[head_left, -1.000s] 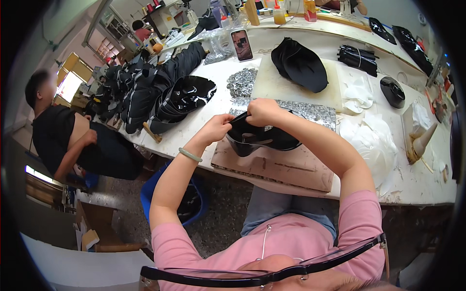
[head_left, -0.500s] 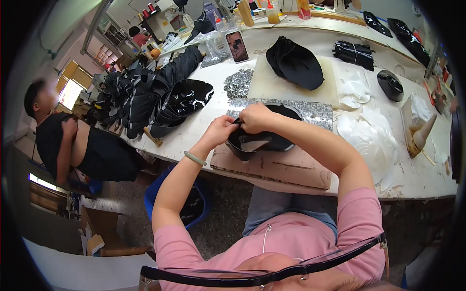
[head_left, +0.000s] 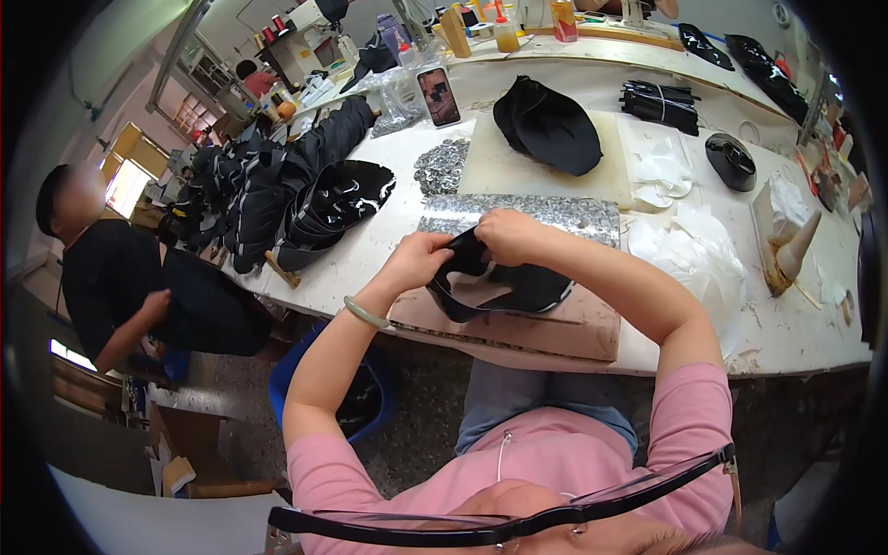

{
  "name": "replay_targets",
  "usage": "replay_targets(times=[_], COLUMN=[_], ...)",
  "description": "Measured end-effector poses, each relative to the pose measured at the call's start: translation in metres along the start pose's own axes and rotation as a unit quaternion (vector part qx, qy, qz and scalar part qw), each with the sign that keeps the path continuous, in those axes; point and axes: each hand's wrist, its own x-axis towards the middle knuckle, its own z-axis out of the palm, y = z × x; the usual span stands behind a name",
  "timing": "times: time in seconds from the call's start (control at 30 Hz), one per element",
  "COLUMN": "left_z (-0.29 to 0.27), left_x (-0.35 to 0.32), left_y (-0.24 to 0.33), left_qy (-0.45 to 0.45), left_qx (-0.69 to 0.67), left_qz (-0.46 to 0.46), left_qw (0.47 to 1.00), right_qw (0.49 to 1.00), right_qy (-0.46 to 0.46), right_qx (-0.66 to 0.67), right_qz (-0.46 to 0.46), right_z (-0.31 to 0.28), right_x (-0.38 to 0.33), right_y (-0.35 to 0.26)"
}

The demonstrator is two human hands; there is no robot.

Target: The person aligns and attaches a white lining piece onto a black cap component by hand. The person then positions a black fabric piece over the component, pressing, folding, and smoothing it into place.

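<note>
A deep, curved piece of black, partly glossy sheet material (head_left: pixel 529 285), open like a shallow bowl, is held by its far left rim between two bare hands above a flat reddish-brown block (head_left: pixel 592 324) at the near edge of a white worktable (head_left: pixel 652 356). The rim is pinched between the thumb and fingers of the left hand (head_left: pixel 418 261); just beside it, the same rim is grasped by the right hand (head_left: pixel 507 236), whose fingers are curled, their tips partly hidden by the material.

The principal relation is as follows: the bulk of the piece lies to the right of the grip and nearer the wearer, its long axis running roughly left to right, so that its left end is gathered at the hands and its far right end is left unheld. The right hand is the nearer to that free end, and its forearm is passed over the right part of the piece.

Beyond the hands, a silver-grey mottled slab (head_left: pixel 564 217) is set, backed by a pale translucent board (head_left: pixel 483 166) bearing a matte black curved panel (head_left: pixel 548 125). To the left, glossy black nested shells (head_left: pixel 347 192) are stacked.
</note>
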Motion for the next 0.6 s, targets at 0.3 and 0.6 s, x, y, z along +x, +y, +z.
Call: replay_targets(times=[0.3,0.6], left_z=[0.004,-0.005], left_x=[-0.001,-0.002], left_y=[0.003,0.005], left_qy=[0.001,0.013], left_qx=[-0.063,-0.114], left_qz=[-0.002,-0.021], left_qw=[0.998,0.993], right_qw=[0.993,0.995], right_qy=[0.032,0.074], right_qx=[0.110,0.064], right_qz=[-0.026,-0.020], right_z=[-0.016,-0.011], right_x=[-0.024,-0.006], right_y=[0.011,0.017])
